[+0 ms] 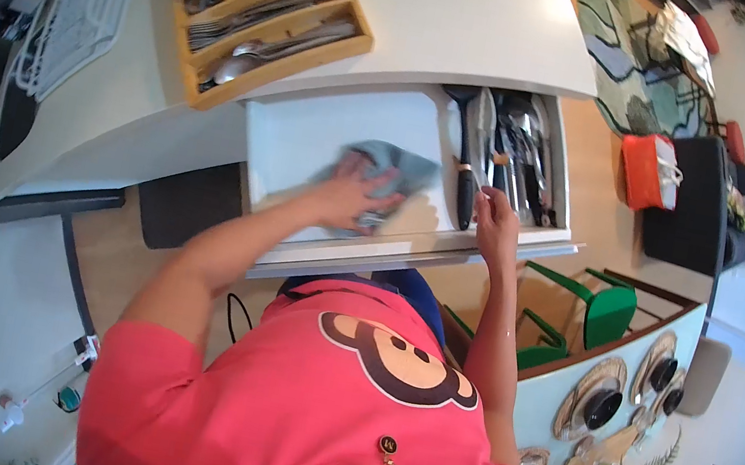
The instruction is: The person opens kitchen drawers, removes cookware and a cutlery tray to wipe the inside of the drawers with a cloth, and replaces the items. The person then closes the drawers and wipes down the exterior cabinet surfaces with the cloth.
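Note:
A grey-blue cloth [409, 167] lies bunched on the white floor of the pulled-out drawer [295, 134]. My left hand [354, 197] presses down on it with fingers spread, slightly blurred. Over the drawer's front edge, on the right side, is my right hand [497, 223]. Its fingers are curled together at the lower end of a long metal utensil [485, 133]; whether they grip it is hard to see. Beside that hand lies a black-handled utensil [464, 194]. More metal and black kitchen utensils [526, 155] fill the drawer's right end.
A wooden cutlery tray [274, 58] with forks, spoons and small items sits on the white countertop [462, 9]. At the left is a white dish rack [82, 12]. Green chairs [607, 314] and a table set with dark bowls [603, 408] stand to the right.

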Motion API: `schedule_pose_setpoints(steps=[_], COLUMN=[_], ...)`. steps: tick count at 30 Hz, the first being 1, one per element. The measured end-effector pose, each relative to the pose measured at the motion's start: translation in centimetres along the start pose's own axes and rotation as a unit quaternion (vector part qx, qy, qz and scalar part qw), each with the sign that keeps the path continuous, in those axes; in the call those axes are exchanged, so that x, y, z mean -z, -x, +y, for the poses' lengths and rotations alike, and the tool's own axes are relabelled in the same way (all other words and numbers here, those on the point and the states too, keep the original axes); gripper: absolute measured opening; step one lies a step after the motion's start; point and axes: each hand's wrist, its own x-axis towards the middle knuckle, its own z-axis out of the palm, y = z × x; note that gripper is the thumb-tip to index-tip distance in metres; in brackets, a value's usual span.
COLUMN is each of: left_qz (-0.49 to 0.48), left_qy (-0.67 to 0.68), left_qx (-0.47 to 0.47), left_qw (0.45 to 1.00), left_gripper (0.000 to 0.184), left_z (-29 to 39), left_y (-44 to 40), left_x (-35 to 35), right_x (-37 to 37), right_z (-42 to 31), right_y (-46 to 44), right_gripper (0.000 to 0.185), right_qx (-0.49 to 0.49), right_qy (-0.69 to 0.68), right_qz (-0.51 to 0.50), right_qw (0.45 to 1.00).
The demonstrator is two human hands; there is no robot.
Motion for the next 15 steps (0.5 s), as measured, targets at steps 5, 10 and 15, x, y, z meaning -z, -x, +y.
schedule_pose_setpoints(steps=[5,10,15], left_qz=[0.037,-0.087,-0.024], left_qy=[0.538,0.627,0.447], left_qx=[0.077,-0.016,-0.035], left_qw=[0.839,0.774,0.893], left_gripper=[0.042,0.040,0.048], left_z=[1.4,6.4,8.2], left_y=[-6.2,-7.4,-3.2], left_x=[-0.5,2.3,3.7], right_x=[-1.6,0.8,0.3], right_z=[-0.6,-0.3,1.1], right_y=[0.1,1.5,2.2], right_gripper=[0.025,0.028,0.028], right_qx=[-0.003,0.003,0.039], right_qy=[-0.171,-0.256,-0.078], right_qz=[0.039,0.184,0.149], right_qw=[0.984,0.949,0.985])
